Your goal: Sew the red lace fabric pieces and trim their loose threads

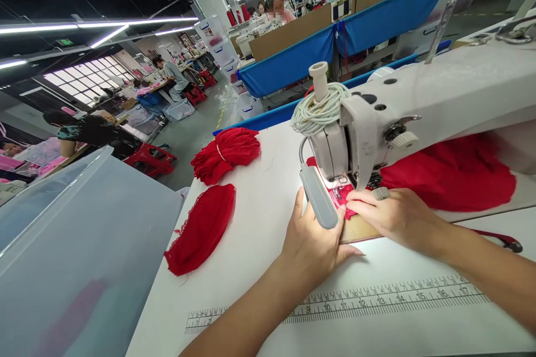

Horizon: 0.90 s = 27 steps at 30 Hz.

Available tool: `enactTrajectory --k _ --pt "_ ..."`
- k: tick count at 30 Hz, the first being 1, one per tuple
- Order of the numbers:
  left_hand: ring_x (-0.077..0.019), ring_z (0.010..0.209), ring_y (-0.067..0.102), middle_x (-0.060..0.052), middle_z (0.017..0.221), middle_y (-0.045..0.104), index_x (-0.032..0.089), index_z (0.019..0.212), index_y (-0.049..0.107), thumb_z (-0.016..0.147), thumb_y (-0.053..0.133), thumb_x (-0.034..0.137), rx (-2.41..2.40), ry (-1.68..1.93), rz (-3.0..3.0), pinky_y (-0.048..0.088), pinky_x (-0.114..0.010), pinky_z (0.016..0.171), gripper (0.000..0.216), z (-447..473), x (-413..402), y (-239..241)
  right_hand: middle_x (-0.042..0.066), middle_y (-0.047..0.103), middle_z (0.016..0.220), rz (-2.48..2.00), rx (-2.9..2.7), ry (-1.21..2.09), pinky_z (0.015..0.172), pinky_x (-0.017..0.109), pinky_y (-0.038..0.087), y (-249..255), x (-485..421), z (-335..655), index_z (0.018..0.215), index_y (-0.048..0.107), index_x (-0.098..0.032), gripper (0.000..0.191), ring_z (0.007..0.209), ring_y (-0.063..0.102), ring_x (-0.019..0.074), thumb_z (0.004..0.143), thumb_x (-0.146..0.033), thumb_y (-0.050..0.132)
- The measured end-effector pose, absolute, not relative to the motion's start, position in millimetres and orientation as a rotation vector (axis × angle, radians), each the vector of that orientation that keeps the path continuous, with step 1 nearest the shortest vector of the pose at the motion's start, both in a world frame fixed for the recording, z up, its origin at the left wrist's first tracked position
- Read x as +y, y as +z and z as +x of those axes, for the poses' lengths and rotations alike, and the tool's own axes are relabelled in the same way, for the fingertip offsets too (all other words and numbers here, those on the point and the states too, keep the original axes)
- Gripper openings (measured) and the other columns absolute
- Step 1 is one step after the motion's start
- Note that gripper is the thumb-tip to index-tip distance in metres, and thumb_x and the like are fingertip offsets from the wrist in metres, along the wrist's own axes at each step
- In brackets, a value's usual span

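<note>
Under the needle of a white sewing machine (444, 86) lies a small piece of red fabric (342, 194), lit brightly. My left hand (312, 245) rests on the table to the left of the needle, fingers spread and thumb stretched out, its fingertips at the fabric's edge. A grey lamp (319, 196) hides part of those fingers. From the right, my right hand (397, 215) pinches the fabric's near edge close to the presser foot. More red cloth (452, 175) lies bunched beneath the machine arm, behind my right hand.
On the white table (251, 234) sit a tied red bundle (226, 153) and a curved red piece (203, 231). A printed ruler (364, 304) runs along the front. Dark-handled scissors (505, 241) lie right. A translucent bin (96, 234) stands left. Other people work farther back.
</note>
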<state>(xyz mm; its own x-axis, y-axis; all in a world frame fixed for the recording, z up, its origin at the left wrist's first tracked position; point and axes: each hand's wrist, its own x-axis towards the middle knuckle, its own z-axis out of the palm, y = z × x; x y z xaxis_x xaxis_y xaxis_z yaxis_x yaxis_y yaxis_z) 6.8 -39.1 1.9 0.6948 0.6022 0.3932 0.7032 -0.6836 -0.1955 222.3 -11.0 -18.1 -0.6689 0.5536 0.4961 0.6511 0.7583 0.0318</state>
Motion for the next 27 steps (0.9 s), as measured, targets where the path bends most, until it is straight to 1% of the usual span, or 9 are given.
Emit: enactTrajectory --k 6,9,11,14,16,19,22,25,27 --pt "-0.0335 0.119 0.057 -0.017 0.121 0.066 0.013 0.132 0.054 0.092 0.028 0.069 -1.023 -0.446 -2.544 0.034 -0.055 0.106 0.074 8 -39 0 0.003 0.073 0.092 -0.973 -2.401 -0.329 0.046 0.03 0.02 -31 -9 220 0.085 0.064 -0.018 0.023 0.046 0.043 0.0101 0.08 -0.009 0.043" --pt "-0.0333 0.116 0.058 -0.015 0.119 0.067 0.014 0.13 0.054 0.093 0.029 0.067 -1.025 -0.465 -2.56 0.034 -0.056 0.106 0.07 7 -37 -1 0.002 0.073 0.089 -0.987 -2.376 -0.325 0.047 0.029 0.022 -34 -8 219 0.086 0.065 -0.02 0.025 0.05 0.048 0.0101 0.082 -0.008 0.043" --pt "-0.0324 0.11 0.06 -0.014 0.112 0.069 0.016 0.12 0.061 0.094 0.038 0.06 -1.025 -0.533 -2.592 0.036 -0.054 0.104 0.056 6 -32 -1 0.002 0.073 0.087 -1.005 -2.362 -0.325 0.047 0.028 0.023 -32 -9 218 0.083 0.064 -0.02 0.025 0.051 0.051 0.0102 0.085 -0.008 0.043" --pt "-0.027 0.095 0.063 -0.008 0.093 0.071 0.019 0.092 0.067 0.093 0.052 0.043 -1.081 -0.71 -2.644 0.043 -0.047 0.097 0.028 8 -21 0 0.001 0.073 0.085 -1.006 -2.376 -0.371 0.046 0.027 0.022 -24 -9 216 0.078 0.062 -0.019 0.025 0.051 0.053 0.0099 0.088 -0.008 0.042" --pt "-0.0236 0.084 0.061 -0.005 0.08 0.068 0.019 0.078 0.065 0.09 0.058 0.037 -1.176 -0.804 -2.649 0.047 -0.043 0.086 0.022 10 -14 0 0.0 0.072 0.08 -1.0 -2.391 -0.418 0.044 0.027 0.021 -19 -10 215 0.075 0.062 -0.018 0.024 0.048 0.051 0.0094 0.09 -0.01 0.043" --pt "-0.0209 0.073 0.057 -0.004 0.069 0.062 0.019 0.069 0.061 0.088 0.057 0.026 -1.258 -0.858 -2.666 0.047 -0.037 0.071 0.021 12 -6 -4 0.0 0.07 0.072 -1.017 -2.36 -0.487 0.043 0.026 0.02 -15 -10 212 0.074 0.062 -0.018 0.025 0.043 0.047 0.0087 0.092 -0.015 0.044" --pt "-0.0184 0.073 0.058 -0.003 0.073 0.062 0.018 0.075 0.062 0.088 0.052 0.017 -1.255 -0.899 -2.71 0.049 -0.031 0.067 0.016 11 -4 -9 -0.001 0.067 0.065 -1.017 -2.328 -0.533 0.043 0.026 0.02 -16 -9 211 0.075 0.063 -0.017 0.024 0.043 0.047 0.0092 0.091 -0.015 0.046" --pt "-0.0167 0.082 0.061 -0.004 0.086 0.066 0.017 0.09 0.063 0.091 0.049 0.015 -1.242 -0.978 -2.784 0.052 -0.027 0.071 0.015 9 -5 -12 -0.001 0.066 0.062 -0.99 -2.309 -0.591 0.044 0.026 0.02 -16 -9 209 0.077 0.066 -0.017 0.022 0.044 0.047 0.0093 0.089 -0.013 0.048" --pt "-0.0176 0.087 0.062 -0.005 0.091 0.067 0.017 0.092 0.062 0.092 0.045 0.014 -1.213 -1.005 -2.868 0.053 -0.028 0.076 0.018 9 -5 -12 -0.001 0.064 0.06 -0.969 -2.286 -0.638 0.045 0.027 0.02 -15 -10 208 0.078 0.067 -0.017 0.022 0.042 0.044 0.0084 0.088 -0.009 0.049"
